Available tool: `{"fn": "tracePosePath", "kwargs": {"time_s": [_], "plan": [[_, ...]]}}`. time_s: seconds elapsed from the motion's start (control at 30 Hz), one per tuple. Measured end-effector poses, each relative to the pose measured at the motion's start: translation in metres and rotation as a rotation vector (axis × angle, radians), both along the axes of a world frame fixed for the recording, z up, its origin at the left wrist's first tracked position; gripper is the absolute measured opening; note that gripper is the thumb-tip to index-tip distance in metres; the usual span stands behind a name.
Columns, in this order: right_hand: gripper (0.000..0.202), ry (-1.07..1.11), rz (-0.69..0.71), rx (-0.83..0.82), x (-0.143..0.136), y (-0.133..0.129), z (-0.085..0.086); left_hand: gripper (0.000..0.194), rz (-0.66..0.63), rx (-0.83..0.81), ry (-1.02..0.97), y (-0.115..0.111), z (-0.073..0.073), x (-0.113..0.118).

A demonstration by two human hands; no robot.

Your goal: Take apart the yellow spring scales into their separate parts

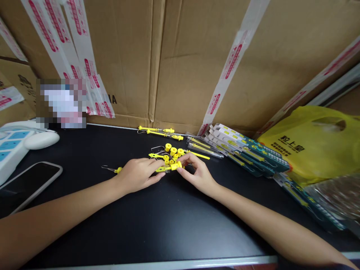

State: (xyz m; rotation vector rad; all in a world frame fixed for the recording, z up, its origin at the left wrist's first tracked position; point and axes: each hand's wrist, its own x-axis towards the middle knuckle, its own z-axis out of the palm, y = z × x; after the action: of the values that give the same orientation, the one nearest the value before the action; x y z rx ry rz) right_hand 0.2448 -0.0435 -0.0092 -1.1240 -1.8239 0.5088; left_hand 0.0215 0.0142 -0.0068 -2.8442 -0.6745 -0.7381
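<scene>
My left hand [137, 173] is closed around a slim yellow plastic tool [161, 169]. The tool's thin wire hook sticks out past the hand on the left, beside a yellow knob [118, 170]. At the other end my right hand [200, 173] pinches a yellow cap [176, 165] between thumb and fingers. The cap sits at the tool's right end; whether it is fully on I cannot tell. Just behind my hands lies a pile of loose yellow caps [173, 151] and wire hooks. My fingers hide the tool's middle.
Two long yellow tools [164, 134] lie at the back, near clear tubes [205, 146]. Printed packages [242, 144] are stacked at right beside a yellow plastic bag [312, 138]. A phone [30, 183] and a power strip [14, 144] sit at left. Cardboard boxes [126, 63] wall the back.
</scene>
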Motion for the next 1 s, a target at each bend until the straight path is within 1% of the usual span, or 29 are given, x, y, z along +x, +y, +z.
{"fn": "tracePosePath", "kwargs": {"time_s": [0.17, 0.4, 0.47, 0.53, 0.6, 0.67, 0.8, 0.87, 0.93, 1.0], "plan": [[0.012, 0.050, 0.009, -0.047, 0.0008, 0.0008, 0.0001, 0.022, 0.005, -0.004, -0.006, 0.0000, -0.0005, 0.0000], [0.017, 0.204, 0.025, -0.173, 0.0013, 0.0021, 0.0007, 0.024, 0.043, -0.027, 0.018, 0.0014, -0.0020, 0.0000], [0.018, 0.223, 0.030, -0.199, 0.0015, 0.0025, 0.0004, 0.023, 0.030, -0.030, 0.028, 0.0013, -0.0009, 0.0000], [0.018, 0.216, 0.028, -0.202, 0.0016, 0.0023, 0.0009, 0.021, -0.011, -0.037, 0.053, 0.0012, 0.0006, -0.0001], [0.015, 0.158, 0.015, -0.166, 0.0018, 0.0012, 0.0024, 0.020, -0.060, -0.040, 0.087, 0.0013, 0.0021, -0.0001], [0.012, 0.033, -0.001, -0.082, 0.0020, -0.0006, 0.0047, 0.020, -0.086, -0.035, 0.116, 0.0018, 0.0031, 0.0001], [0.013, -0.366, 0.027, 0.155, 0.0021, -0.0038, 0.0081, 0.019, -0.061, -0.009, 0.146, 0.0032, 0.0045, 0.0005], [0.012, -0.546, 0.048, 0.213, 0.0020, -0.0044, 0.0083, 0.017, -0.034, 0.000, 0.152, 0.0035, 0.0053, 0.0006], [0.011, -0.630, 0.051, 0.221, 0.0019, -0.0043, 0.0083, 0.016, -0.009, 0.005, 0.155, 0.0034, 0.0064, 0.0006], [0.011, -0.626, 0.042, 0.229, 0.0021, -0.0041, 0.0084, 0.015, 0.006, 0.011, 0.164, 0.0033, 0.0073, 0.0007]]}}
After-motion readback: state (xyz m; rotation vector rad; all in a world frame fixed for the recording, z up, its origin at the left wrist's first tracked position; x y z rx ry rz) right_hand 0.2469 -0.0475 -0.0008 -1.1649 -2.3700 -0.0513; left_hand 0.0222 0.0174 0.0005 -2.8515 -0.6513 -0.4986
